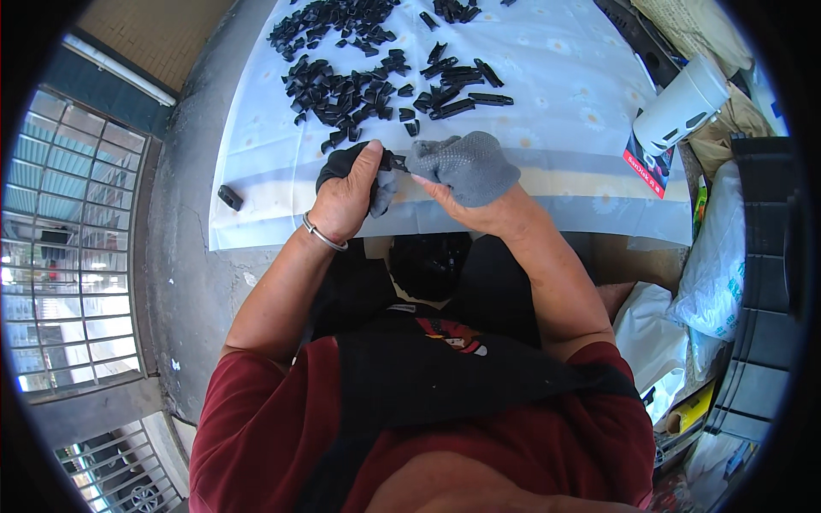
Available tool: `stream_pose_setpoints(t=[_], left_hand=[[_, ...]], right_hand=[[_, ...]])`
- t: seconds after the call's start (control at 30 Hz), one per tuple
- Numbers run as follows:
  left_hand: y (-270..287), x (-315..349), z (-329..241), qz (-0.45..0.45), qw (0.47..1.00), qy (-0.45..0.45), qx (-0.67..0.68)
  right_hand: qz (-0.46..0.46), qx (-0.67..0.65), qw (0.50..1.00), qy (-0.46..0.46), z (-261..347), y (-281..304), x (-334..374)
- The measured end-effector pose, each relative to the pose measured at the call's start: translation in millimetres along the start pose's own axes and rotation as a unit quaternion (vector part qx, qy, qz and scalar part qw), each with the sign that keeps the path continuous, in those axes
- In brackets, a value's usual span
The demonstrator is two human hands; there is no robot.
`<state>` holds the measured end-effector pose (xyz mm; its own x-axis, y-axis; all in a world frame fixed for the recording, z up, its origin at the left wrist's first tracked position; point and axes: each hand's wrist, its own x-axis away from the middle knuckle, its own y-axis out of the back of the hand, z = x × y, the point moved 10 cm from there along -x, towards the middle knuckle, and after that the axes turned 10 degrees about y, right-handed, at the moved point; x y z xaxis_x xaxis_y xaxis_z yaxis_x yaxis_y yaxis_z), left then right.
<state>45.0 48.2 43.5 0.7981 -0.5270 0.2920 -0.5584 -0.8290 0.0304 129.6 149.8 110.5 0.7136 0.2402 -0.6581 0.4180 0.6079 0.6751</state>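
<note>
Over the near edge of the table, both hands meet at a small black plastic part (398,162). My left hand (349,184), with dark and grey glove cloth over the fingers and the thumb bare, is closed on its left end. My right hand (466,171), in a grey dotted glove that leaves the thumb bare, pinches its right end. The fingers hide most of the part. Just beyond the hands lies a heap of short, curved black plastic pieces (329,94). To its right are several longer black plastic pieces (462,77).
A flower-patterned cloth covers the table (564,111). A white cylindrical container (682,104) lies tilted at the right edge beside a red card (647,167). One black object (229,197) sits at the left edge. Plastic bags (714,256) crowd the right side; below the table edge is a black bag (430,261).
</note>
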Motion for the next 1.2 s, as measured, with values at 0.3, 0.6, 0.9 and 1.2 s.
stream_pose_setpoints(t=[0.3,0.6,0.9,1.2], left_hand=[[-16.6,16.0,-39.1,-0.033,0.935,-0.156,-0.318],[-12.0,22.3,-18.8,0.028,0.851,-0.142,-0.505],[-50.1,-39.5,-46.1,-0.145,0.744,-0.285,-0.587],[-62.4,-21.4,-37.2,-0.136,0.712,-0.379,-0.576]], right_hand=[[-0.004,-0.016,1.0,-0.001,6.0,-19.6,2.4],[0.298,0.037,0.947,-0.116,-14.3,-39.1,-2.1],[0.144,0.257,0.947,-0.127,-90.7,-19.8,-6.3],[0.034,0.251,0.962,-0.099,-64.4,3.2,9.5]])
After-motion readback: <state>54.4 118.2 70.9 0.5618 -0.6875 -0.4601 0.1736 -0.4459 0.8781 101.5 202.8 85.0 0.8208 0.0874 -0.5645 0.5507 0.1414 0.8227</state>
